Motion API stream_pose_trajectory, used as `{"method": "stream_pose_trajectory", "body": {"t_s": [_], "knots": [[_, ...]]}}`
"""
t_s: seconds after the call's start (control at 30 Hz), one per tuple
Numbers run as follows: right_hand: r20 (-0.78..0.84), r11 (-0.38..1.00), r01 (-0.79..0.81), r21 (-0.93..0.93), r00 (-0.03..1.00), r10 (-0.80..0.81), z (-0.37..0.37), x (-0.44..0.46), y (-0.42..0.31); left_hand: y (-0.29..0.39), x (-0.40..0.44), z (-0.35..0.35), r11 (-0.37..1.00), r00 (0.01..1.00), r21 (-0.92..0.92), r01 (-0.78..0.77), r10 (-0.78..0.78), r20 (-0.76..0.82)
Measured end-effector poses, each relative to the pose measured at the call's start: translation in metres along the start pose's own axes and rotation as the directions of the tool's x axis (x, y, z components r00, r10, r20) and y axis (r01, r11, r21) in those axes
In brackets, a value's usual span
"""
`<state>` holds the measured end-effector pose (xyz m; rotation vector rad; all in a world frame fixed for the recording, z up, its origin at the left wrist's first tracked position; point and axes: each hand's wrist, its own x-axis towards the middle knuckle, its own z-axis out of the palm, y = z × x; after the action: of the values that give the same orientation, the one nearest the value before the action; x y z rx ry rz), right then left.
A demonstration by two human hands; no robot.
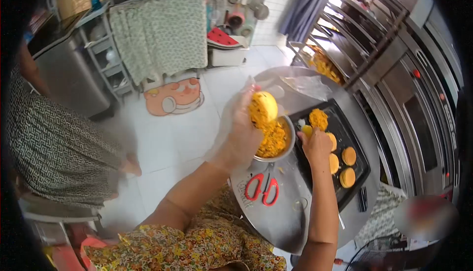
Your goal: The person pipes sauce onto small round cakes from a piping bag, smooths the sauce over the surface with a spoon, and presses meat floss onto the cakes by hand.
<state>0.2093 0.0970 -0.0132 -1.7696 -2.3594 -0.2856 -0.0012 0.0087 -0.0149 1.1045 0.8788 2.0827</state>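
Note:
My left hand (242,123) is blurred and closed around a round yellow cake (267,105) with orange shreds clinging to its side. It is over a metal bowl (291,140) of orange shredded filling, probably floss (271,143). My right hand (317,149) reaches over a black baking tray (363,140), its fingers closed at a small yellow piece (307,131), perhaps another cake. On the tray, a shred-covered cake (319,119) lies just beyond the right hand. Several plain round cakes, one browner cake (349,156) among them, sit beside that hand.
Red-handled scissors (262,188) lie on the round metal table (290,217) in front of the bowl. A clear plastic bag (310,88) is at the far edge. A metal rack (345,30) and ovens (414,98) stand right; another person in a patterned skirt (54,143) is left.

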Motion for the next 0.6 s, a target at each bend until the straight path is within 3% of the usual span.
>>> {"method": "stream_pose_trajectory", "body": {"t_s": [0.03, 0.1, 0.2, 0.23, 0.27, 0.3, 0.33, 0.37, 0.4, 0.47, 0.5, 0.6], "knots": [[0.018, 1.0, 0.005, -0.004, 1.0, -0.005, 0.01, 0.006, 0.006, 0.009, -0.006, 0.002, 0.97, 0.998, 0.238, -0.054, 0.06, -0.018], [0.1, 0.999, -0.035, -0.007, 0.994, 0.035, 0.011, 0.011, 0.005, 0.018, -0.007, -0.003, 0.944, 0.997, 0.324, -0.07, 0.072, 0.005], [-0.173, 0.958, 0.031, 0.285, 0.985, 0.02, 0.038, 0.009, 0.036, 0.016, -0.002, -0.014, 0.928, 0.996, 0.364, -0.081, 0.066, 0.055], [-0.078, 0.927, -0.046, 0.371, 0.994, 0.08, 0.014, 0.011, 0.034, 0.027, -0.003, -0.009, 0.909, 0.994, 0.403, -0.105, 0.093, 0.05], [-0.076, 0.722, -0.07, 0.688, 0.983, 0.168, 0.003, 0.01, 0.036, 0.028, -0.003, -0.009, 0.89, 0.992, 0.439, -0.124, 0.114, 0.05], [-0.04, 0.414, -0.071, 0.908, 0.966, 0.255, -0.004, 0.008, 0.041, 0.029, -0.003, -0.009, 0.868, 0.99, 0.475, -0.143, 0.135, 0.05], [0.022, 0.05, -0.041, 0.998, 0.944, 0.33, -0.008, 0.007, 0.048, 0.024, -0.002, -0.011, 0.849, 0.987, 0.504, -0.161, 0.152, 0.058], [0.104, -0.199, -0.035, 0.979, 0.931, 0.349, -0.012, 0.01, 0.057, 0.021, -0.002, -0.011, 0.829, 0.983, 0.529, -0.18, 0.168, 0.07], [0.149, -0.359, -0.026, 0.933, 0.937, 0.317, -0.017, 0.009, 0.06, 0.023, -0.003, -0.01, 0.826, 0.984, 0.534, -0.18, 0.16, 0.085], [0.202, -0.647, -0.004, 0.762, 0.952, 0.231, -0.037, 0.007, 0.049, 0.031, -0.004, -0.007, 0.816, 0.982, 0.546, -0.189, 0.152, 0.114], [0.298, -0.682, 0.011, 0.732, 0.894, 0.334, -0.061, 0.008, 0.022, 0.026, -0.005, -0.006, 0.832, 0.983, 0.523, -0.185, 0.15, 0.11], [0.29, -0.754, 0.029, 0.657, 0.913, 0.287, -0.048, 0.019, 0.032, 0.024, -0.008, -0.007, 0.831, 0.986, 0.533, -0.162, 0.121, 0.112]]}}
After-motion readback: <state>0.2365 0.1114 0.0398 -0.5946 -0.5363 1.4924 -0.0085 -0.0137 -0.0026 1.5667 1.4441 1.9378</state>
